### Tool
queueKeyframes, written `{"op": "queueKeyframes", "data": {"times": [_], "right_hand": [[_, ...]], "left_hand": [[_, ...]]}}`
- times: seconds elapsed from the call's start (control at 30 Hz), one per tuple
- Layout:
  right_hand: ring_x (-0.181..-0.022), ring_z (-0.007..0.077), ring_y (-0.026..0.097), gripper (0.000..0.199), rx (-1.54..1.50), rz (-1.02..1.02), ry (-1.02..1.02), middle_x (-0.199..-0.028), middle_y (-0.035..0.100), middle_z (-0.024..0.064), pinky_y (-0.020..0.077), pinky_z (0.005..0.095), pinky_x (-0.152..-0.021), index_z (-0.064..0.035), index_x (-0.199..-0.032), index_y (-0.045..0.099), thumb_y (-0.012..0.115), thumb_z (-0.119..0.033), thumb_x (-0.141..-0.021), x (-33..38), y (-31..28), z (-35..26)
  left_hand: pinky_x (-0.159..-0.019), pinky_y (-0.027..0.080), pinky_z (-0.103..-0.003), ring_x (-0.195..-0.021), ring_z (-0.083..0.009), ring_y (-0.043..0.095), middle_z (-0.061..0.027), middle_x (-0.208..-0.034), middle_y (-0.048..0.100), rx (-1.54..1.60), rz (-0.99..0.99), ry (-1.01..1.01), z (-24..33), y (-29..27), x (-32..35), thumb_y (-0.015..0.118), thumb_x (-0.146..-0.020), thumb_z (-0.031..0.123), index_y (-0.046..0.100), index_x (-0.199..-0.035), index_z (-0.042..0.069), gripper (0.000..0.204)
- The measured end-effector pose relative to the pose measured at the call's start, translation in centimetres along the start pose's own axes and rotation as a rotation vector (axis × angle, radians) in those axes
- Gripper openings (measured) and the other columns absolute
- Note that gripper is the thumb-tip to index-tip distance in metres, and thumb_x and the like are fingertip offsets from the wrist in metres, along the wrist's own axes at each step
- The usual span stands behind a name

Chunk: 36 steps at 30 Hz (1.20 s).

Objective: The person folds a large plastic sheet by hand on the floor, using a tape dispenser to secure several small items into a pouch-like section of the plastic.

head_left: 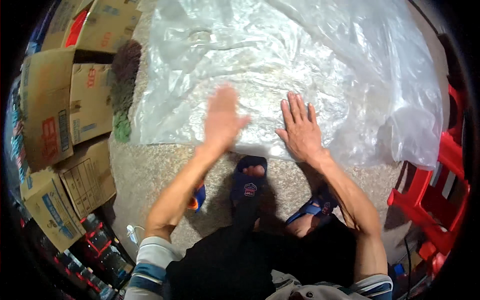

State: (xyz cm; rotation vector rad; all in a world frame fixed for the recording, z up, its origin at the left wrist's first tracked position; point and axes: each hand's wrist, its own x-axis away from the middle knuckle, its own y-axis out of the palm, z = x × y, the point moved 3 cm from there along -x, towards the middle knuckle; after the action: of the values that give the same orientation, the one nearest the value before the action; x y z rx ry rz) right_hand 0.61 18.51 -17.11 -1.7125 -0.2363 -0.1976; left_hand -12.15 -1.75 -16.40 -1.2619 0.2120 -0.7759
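A large clear plastic sheet (280, 75) lies crumpled and wrinkled on the floor (150, 170), filling the view from 10 o'clock round to 3 o'clock. Its near edge runs just in front of the person's feet.

The right hand (300, 131) lies flat on the sheet near its near edge, just right of centre, palm down, fingers straight and a little spread, thumb out to the side; it grips nothing. The left hand (221, 119), just left of centre, is blurred. It is open with the fingers together and pointing to 12 o'clock, over the same edge of the sheet; whether it touches the plastic cannot be told. Both bare forearms come up from 6 o'clock, out of pale sleeves with blue bands.

The floor is rough, speckled grey-brown stone or concrete. Below the hands, toward 6 o'clock, two feet in dark blue sandals (248, 182) stand on it, one with orange trim at the left.

At 9 o'clock, a stack of brown cardboard boxes (60, 110) rises along the left rim, some with red and blue printing, some with flaps open. Between the boxes and the sheet, at about 10 o'clock, lies a dark brown and green bundle (122, 85) that looks like a brush or mop head. At 4 o'clock stands a red plastic stool or crate (440, 200). At 7 o'clock, a white plug and cord (133, 234) rest on the floor beside dark crates.
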Motion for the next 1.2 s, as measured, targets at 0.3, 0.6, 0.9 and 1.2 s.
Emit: {"op": "queueKeyframes", "data": {"times": [0.3,0.6,0.9,1.2], "right_hand": [[-0.164,0.0317,0.012,0.080,-0.042,-0.034,-0.011,-0.176,0.015,0.0153,0.0128,0.0548,-0.130,-0.0063,-0.167,0.026,0.052,-0.050,-0.106,-0.1,-1.1,0.0],[-0.164,0.0319,0.010,0.082,-0.007,-0.069,-0.001,-0.177,0.013,0.0164,0.0107,0.0552,-0.130,-0.0052,-0.167,0.024,0.051,-0.052,-0.106,-0.2,-1.2,0.1],[-0.164,0.0329,0.009,0.084,0.007,-0.055,-0.018,-0.176,0.013,0.0169,0.0113,0.0555,-0.130,-0.0043,-0.167,0.026,0.051,-0.055,-0.105,-0.2,-0.6,0.2],[-0.163,0.0379,0.009,0.085,-0.083,-0.018,-0.052,-0.176,0.013,0.0206,0.0140,0.0579,-0.130,-0.0017,-0.165,0.027,0.059,-0.049,-0.103,-0.2,-0.1,0.8]], "left_hand": [[-0.132,0.001,-0.048,-0.163,-0.0357,-0.001,-0.0248,-0.174,-0.004,-0.062,0.173,0.231,0.7,3.4,1.6,0.031,-0.112,0.054,0.007,-0.166,-0.005,0.083],[-0.132,0.007,-0.050,-0.162,-0.0404,0.009,-0.0273,-0.174,0.012,-0.161,-0.010,-0.082,-2.5,0.9,0.7,0.042,-0.110,0.052,0.018,-0.165,-0.005,0.083],[-0.131,0.015,-0.053,-0.159,-0.0361,0.024,-0.0211,-0.172,0.024,-0.126,0.127,-0.024,-2.3,0.7,-0.2,0.045,-0.110,0.048,0.027,-0.163,-0.002,0.075],[-0.100,0.043,-0.046,-0.112,-0.0348,0.057,-0.0139,-0.120,0.063,0.044,0.457,0.261,-1.0,-4.5,-6.6,0.071,-0.096,0.013,0.069,-0.126,0.005,0.030]]}}
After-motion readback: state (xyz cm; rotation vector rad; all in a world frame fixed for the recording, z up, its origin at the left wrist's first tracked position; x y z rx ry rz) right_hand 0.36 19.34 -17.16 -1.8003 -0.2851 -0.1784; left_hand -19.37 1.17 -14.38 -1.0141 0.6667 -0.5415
